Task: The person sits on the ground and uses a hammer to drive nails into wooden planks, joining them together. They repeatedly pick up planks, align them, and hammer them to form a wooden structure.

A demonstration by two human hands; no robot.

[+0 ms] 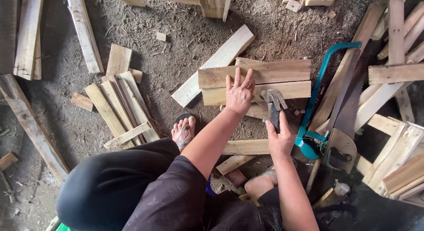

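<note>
Hammer (274, 103) gripped in right hand (279, 140); left hand (239, 95) spread flat on planks (265, 81); saws (344, 107) lie beside

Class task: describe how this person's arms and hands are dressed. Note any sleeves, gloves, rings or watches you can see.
Both the left hand and the right hand are bare, with no gloves, and no rings or watch are visible. The forearms are uncovered, with no sleeves in view. Dark clothing covers the knees.

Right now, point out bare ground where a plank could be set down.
Bare dirt lies between the plank stack and the long pale board. It is crowded right of the hammer, around the saws and scrap boards.
</note>
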